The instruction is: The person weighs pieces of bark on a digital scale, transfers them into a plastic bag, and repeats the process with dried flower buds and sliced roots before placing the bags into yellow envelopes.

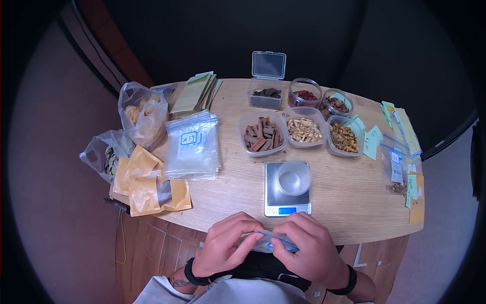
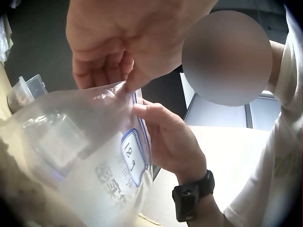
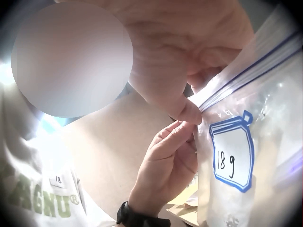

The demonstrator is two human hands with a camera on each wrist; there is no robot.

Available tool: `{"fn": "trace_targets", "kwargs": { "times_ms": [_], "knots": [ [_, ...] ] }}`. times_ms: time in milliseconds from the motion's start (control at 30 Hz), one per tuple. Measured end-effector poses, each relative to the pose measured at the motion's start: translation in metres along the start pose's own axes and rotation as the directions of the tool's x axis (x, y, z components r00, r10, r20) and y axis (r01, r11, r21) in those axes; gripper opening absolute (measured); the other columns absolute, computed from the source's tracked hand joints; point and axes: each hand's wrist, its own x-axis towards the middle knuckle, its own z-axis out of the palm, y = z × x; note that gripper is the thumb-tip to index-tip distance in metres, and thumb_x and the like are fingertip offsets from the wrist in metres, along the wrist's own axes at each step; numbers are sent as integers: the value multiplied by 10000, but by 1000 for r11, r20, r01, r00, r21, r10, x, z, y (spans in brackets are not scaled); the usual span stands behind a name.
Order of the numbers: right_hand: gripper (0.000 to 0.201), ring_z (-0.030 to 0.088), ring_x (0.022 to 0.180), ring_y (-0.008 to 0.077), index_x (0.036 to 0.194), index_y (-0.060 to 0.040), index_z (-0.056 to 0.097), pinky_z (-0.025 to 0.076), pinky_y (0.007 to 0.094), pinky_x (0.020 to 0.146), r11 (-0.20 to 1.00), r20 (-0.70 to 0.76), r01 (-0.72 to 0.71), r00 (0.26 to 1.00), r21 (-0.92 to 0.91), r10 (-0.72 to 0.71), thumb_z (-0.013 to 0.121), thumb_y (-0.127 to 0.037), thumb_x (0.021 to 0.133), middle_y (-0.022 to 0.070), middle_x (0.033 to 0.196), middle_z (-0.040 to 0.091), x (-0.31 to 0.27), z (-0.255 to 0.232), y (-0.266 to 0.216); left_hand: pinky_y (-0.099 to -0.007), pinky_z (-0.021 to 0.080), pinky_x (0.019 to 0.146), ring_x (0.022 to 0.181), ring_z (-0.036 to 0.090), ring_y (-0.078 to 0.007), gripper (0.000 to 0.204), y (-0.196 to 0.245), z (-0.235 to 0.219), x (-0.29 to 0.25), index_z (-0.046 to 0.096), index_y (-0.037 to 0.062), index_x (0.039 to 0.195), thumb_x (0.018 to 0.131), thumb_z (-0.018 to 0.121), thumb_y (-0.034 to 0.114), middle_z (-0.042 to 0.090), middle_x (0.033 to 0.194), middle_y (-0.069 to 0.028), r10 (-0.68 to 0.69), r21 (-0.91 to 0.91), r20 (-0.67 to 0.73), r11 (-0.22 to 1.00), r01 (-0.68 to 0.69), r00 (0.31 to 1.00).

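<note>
A clear zip bag (image 1: pixel 264 245) is held at the table's front edge, between both hands. My left hand (image 1: pixel 228 244) pinches its zip edge on one side, thumb and fingers together. On the other side my right hand (image 1: pixel 310 248) pinches the same edge. Handwritten "18 g" stands on the bag's blue-framed label (image 3: pixel 232 153). Just beyond the hands, a small digital scale (image 1: pixel 273 200) bears a round, translucent plastic cup (image 1: pixel 294 178). Part of the bag is hidden behind the fingers in the head view.
Tubs of brown bark strips (image 1: pixel 262 134), pale slices (image 1: pixel 305 130) and yellowish dried pieces (image 1: pixel 344 138) stand behind the scale. Stacked zip bags (image 1: pixel 192 147) and orange pouches (image 1: pixel 152 187) lie left. A filled zip bag (image 1: pixel 396 167) lies right. Lidded and round containers stand behind.
</note>
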Motion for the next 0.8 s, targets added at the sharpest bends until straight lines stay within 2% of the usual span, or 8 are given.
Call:
{"fn": "trace_targets", "kwargs": {
  "times_ms": [233, 467, 667, 767, 800],
  "knots": [
    [129, 584, 729, 276, 847, -40, 584, 501, 368, 675, 1000, -35, -23, 999, 18, 23, 701, -42, 793, 82, 812, 565, 0, 3, 1, -319, 533, 697, 753, 683, -261, 78, -4, 7, -1, 652, -46, 897, 856, 681, 13, 689, 829, -160, 23, -9, -28, 1000, -24, 999],
    [125, 573, 718, 273, 841, -35, 573, 486, 369, 663, 999, -62, 50, 997, -6, -50, 687, -18, 795, 91, 781, 553, 1, 5, 0, -316, 536, 688, 745, 682, -255, 107, -10, 14, -3, 661, -34, 880, 840, 707, 54, 691, 811, -150, 69, -26, -85, 997, -71, 994],
    [143, 566, 719, 280, 875, -24, 592, 487, 376, 661, 996, -30, 89, 995, -22, -90, 710, -25, 796, 92, 783, 560, -5, 3, 6, -321, 538, 691, 743, 676, -254, 109, -5, 8, 5, 666, -33, 862, 837, 715, 62, 695, 814, -141, 98, -28, 32, 995, -97, 995],
    [154, 573, 722, 284, 911, -20, 612, 491, 374, 659, 998, -22, 56, 998, -4, -56, 720, -39, 803, 95, 784, 562, -7, 0, 7, -322, 533, 693, 746, 674, -250, 98, -9, 7, 5, 661, -36, 872, 849, 708, 46, 694, 814, -147, 107, -38, 34, 994, -106, 994],
    [156, 576, 719, 284, 920, -18, 617, 492, 374, 654, 1000, -30, 32, 999, 0, -32, 721, -45, 806, 96, 785, 564, -6, -3, 7, -324, 528, 687, 739, 667, -254, 93, -9, 7, 4, 660, -41, 879, 848, 709, 32, 687, 810, -148, 75, -61, -5, 995, -75, 997]
  ]
}}
